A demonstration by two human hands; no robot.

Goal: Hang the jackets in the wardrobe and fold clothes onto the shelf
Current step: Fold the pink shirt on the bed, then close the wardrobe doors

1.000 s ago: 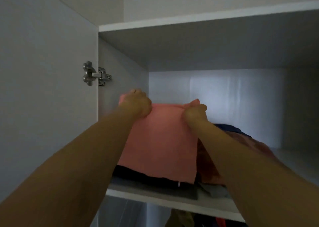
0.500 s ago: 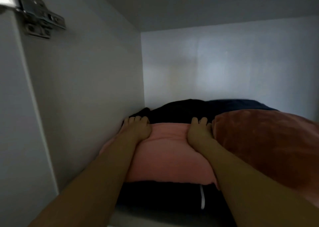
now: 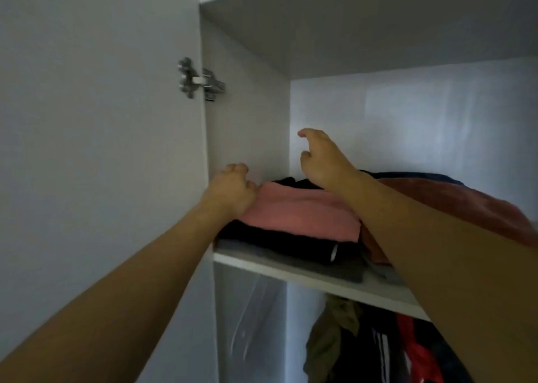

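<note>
**Hands at the pink fold on the shelf**

Left hand (image 3: 233,192) sits at the near-left corner of the pink fold (image 3: 302,212), fingers curled, knuckles against the cloth; whether it pinches the edge or merely rests beside it I cannot tell. The right hand (image 3: 323,161) hangs above the fold's far side, fingers loosely spread, holding nothing.

The pink fold lies flat on a black stack (image 3: 279,244), at the left end of the shelf (image 3: 320,278), close to the wardrobe's side wall (image 3: 247,120). Its front edge looks neat and lines up roughly with the stack below.

Judging by its look, the fold is light, soft knit cloth with no stiffness: it would sag and unfold if lifted by one corner. To shift it, flat palms on top or both hands under the two short sides would serve best. A push from the front should slide it easily over the dark cloth beneath, though that might drag the stack with it.

Just right of it, touching, lies a rust-coloured fleece (image 3: 454,205), bulkier and less tidy, with something dark blue behind. Under the shelf, jackets (image 3: 378,350) hang in olive, black and red. The open door (image 3: 87,120) stands on the left, with its hinge (image 3: 201,80) at the wardrobe's edge.
</note>
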